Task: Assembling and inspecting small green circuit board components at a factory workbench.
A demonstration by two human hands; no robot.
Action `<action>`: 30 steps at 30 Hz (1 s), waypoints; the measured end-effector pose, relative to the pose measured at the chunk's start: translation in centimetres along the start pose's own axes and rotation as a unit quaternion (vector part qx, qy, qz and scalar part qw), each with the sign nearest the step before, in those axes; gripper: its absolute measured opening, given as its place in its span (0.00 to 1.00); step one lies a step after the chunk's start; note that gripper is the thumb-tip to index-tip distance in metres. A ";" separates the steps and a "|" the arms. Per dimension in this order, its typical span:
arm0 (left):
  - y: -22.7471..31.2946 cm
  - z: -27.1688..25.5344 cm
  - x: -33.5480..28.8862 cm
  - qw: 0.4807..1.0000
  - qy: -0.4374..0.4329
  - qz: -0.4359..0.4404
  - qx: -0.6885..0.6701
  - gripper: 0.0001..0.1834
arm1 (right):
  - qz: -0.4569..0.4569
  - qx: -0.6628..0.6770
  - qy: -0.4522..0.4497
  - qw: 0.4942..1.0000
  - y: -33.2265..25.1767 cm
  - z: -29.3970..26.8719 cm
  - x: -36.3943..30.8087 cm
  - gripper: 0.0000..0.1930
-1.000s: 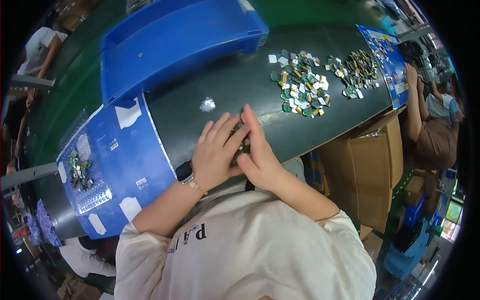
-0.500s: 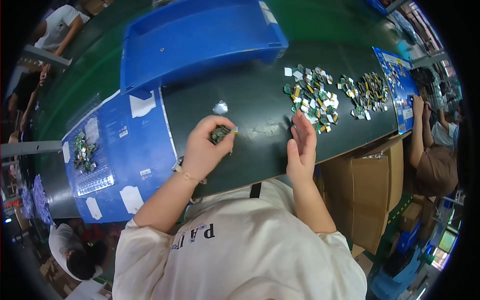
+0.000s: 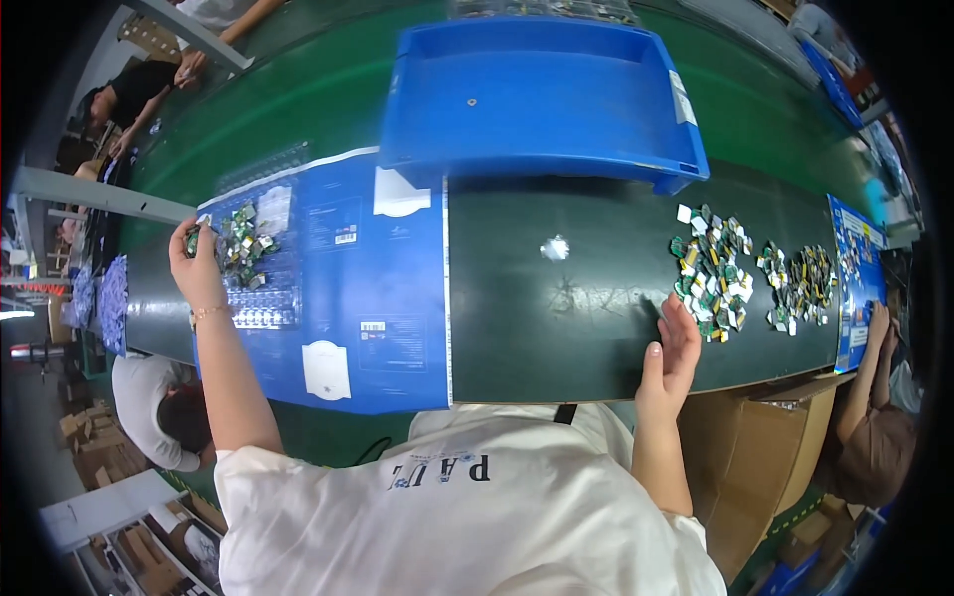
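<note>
Circuit-board pieces (image 3: 192,239), small and green, sit in the person's left hand (image 3: 199,261), at the left edge of the blue printed sheet (image 3: 397,278), near its far corner. Thumb and fingers close on them from the sides, probably because parts so thin and loose would scatter in a flatter grip. Only a little of them shows past the fingers, so I cannot tell how many there are, which way they point or how their long axis runs.

Just beside that hand, on the left part of the sheet, a clear plastic tray (image 3: 266,316) lies with its longer side running roughly away from the person. It bears a heap of similar pieces (image 3: 246,246), which its ribbed surface perhaps helps to keep together; they point every way, with no shared axis.

The hands are well apart. The right hand (image 3: 676,360), well to the right of the sheet, is loosely opened with nothing visible in it, its fingers pointing away from the body, just beside a loose pile of pieces (image 3: 717,273). Farther right of the sheet is a second pile (image 3: 798,286), denser and more yellow, set apart presumably so that the two do not mix. A crumpled silvery scrap (image 3: 555,247) lies to the right of the sheet, and a blue plastic bin (image 3: 542,104) stands beyond the sheet's far right corner, its long axis running left to right.
</note>
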State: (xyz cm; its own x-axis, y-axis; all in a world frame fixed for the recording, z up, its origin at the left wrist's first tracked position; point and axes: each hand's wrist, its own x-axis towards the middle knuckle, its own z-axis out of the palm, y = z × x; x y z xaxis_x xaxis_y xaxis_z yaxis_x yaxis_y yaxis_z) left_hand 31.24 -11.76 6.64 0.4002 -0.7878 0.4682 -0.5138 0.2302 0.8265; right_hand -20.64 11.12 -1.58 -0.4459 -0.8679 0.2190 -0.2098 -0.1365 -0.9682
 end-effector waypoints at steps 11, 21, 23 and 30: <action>-5.0 3.0 5.9 0.997 0.029 -0.053 0.044 0.16 | 0.000 -0.035 0.006 0.999 0.3 0.0 -0.1 0.24; 2.4 5.1 2.8 0.967 -0.141 0.086 0.193 0.17 | -0.022 -0.109 -0.021 0.994 0.3 -0.1 -0.3 0.22; 4.3 5.1 2.0 0.962 -0.147 0.160 0.169 0.14 | -0.058 -0.148 -0.020 0.987 -0.5 0.5 0.4 0.17; 12.7 10.0 -6.5 0.916 -0.333 0.222 0.012 0.11 | -0.058 -0.150 -0.028 0.987 -0.6 -0.5 0.7 0.12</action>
State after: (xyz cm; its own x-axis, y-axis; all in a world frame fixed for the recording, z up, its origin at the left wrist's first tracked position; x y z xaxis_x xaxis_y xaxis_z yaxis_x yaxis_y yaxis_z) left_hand 14.53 -9.41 10.97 -0.3999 -0.7949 0.4563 -0.5337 0.6067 0.5891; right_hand -21.26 10.85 -0.83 -0.3563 -0.8808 0.3117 -0.5082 -0.0972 -0.8557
